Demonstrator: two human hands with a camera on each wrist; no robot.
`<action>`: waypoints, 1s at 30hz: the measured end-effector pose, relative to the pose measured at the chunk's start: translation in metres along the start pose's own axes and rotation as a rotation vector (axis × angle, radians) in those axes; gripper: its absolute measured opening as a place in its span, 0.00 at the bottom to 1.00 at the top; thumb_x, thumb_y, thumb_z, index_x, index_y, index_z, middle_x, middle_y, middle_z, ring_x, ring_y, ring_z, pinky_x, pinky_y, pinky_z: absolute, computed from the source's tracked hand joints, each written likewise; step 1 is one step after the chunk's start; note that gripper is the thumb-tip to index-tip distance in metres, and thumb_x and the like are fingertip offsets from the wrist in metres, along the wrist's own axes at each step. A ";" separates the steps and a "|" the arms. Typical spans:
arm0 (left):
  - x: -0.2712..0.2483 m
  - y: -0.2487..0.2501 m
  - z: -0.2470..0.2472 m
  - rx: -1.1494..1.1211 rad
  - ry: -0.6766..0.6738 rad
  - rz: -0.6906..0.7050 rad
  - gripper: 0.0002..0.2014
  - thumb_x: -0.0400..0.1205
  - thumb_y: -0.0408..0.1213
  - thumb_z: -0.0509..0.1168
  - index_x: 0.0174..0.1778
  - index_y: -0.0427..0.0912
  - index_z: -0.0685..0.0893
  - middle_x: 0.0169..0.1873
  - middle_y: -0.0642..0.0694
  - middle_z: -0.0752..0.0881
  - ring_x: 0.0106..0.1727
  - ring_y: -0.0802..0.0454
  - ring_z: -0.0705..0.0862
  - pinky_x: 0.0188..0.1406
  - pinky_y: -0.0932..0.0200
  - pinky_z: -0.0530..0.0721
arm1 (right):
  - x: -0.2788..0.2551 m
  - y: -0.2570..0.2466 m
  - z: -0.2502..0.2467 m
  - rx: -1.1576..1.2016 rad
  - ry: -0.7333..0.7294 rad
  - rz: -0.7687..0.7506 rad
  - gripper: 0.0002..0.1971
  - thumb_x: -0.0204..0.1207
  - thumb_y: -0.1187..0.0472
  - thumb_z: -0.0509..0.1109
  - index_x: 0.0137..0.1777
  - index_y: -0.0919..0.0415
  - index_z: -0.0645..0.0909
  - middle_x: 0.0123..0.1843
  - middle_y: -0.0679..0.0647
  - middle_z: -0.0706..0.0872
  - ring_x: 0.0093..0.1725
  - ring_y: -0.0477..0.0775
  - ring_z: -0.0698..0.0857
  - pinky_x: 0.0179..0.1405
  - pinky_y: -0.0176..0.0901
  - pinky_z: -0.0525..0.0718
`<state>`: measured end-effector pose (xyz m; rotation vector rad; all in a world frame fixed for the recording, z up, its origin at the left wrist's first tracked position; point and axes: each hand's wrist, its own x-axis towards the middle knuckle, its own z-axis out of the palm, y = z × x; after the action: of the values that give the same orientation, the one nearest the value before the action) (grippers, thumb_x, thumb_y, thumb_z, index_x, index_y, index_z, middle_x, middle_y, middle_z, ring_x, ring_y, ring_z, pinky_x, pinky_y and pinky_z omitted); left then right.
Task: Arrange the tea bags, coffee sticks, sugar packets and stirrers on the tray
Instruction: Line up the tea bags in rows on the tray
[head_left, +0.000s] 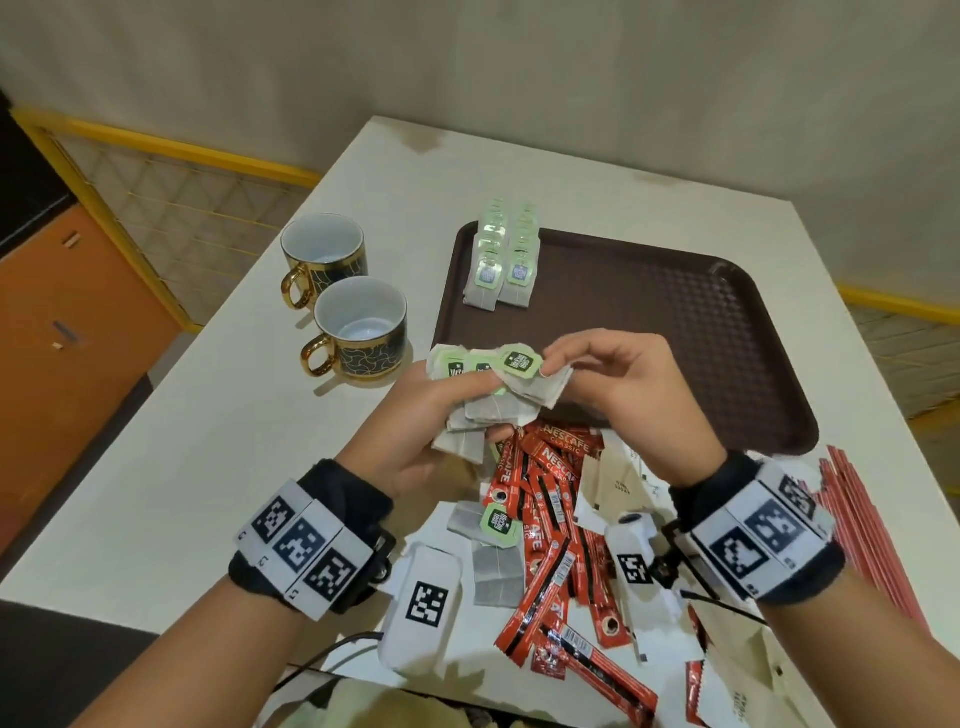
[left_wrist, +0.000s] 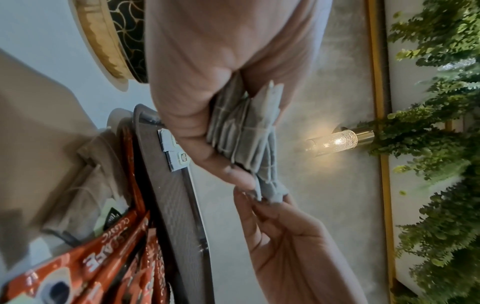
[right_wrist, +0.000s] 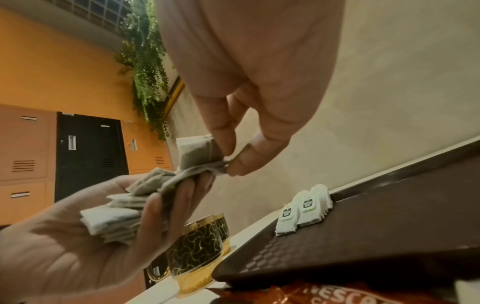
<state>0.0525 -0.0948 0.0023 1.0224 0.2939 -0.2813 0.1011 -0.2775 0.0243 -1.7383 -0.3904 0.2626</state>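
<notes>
Tea bags (head_left: 498, 400), a fanned bundle above the brown tray's (head_left: 675, 322) near-left edge. Left hand (head_left: 431, 431) curls round them; right hand (head_left: 623, 389) pinches one bag's edge. Light, limp paper, likely tearable; strings could snag. Best taken at the sealed edge.

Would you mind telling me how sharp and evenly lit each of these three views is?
Head view: even light, sharp on the tea bags and both hands, wide-angle bend at the table edges. Left wrist view: rotated, glare from a lamp, blurred coffee sticks up close. Right wrist view: dim and warm, soft on the near palm, tray fairly clear.
</notes>
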 end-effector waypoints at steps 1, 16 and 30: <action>0.000 0.000 0.000 0.018 -0.002 0.011 0.12 0.82 0.26 0.65 0.60 0.32 0.85 0.53 0.35 0.90 0.47 0.45 0.91 0.33 0.59 0.89 | 0.000 0.000 -0.001 -0.011 0.002 0.016 0.11 0.75 0.82 0.65 0.44 0.72 0.87 0.45 0.59 0.90 0.42 0.45 0.91 0.40 0.36 0.87; -0.002 0.004 -0.001 0.066 -0.017 0.018 0.14 0.82 0.25 0.63 0.63 0.37 0.85 0.56 0.36 0.90 0.52 0.45 0.90 0.46 0.51 0.91 | 0.006 0.005 -0.008 0.160 0.015 0.261 0.16 0.73 0.74 0.73 0.60 0.66 0.84 0.51 0.61 0.91 0.50 0.60 0.91 0.49 0.48 0.90; -0.019 0.010 -0.004 -0.164 -0.079 -0.083 0.21 0.79 0.24 0.60 0.66 0.42 0.83 0.47 0.35 0.88 0.34 0.50 0.87 0.25 0.63 0.85 | -0.017 0.011 0.012 -0.406 0.048 -0.321 0.20 0.72 0.73 0.75 0.62 0.57 0.85 0.51 0.48 0.85 0.54 0.48 0.85 0.53 0.48 0.85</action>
<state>0.0382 -0.0852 0.0152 0.8370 0.2828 -0.3657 0.0821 -0.2758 0.0109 -2.0372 -0.7161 -0.0985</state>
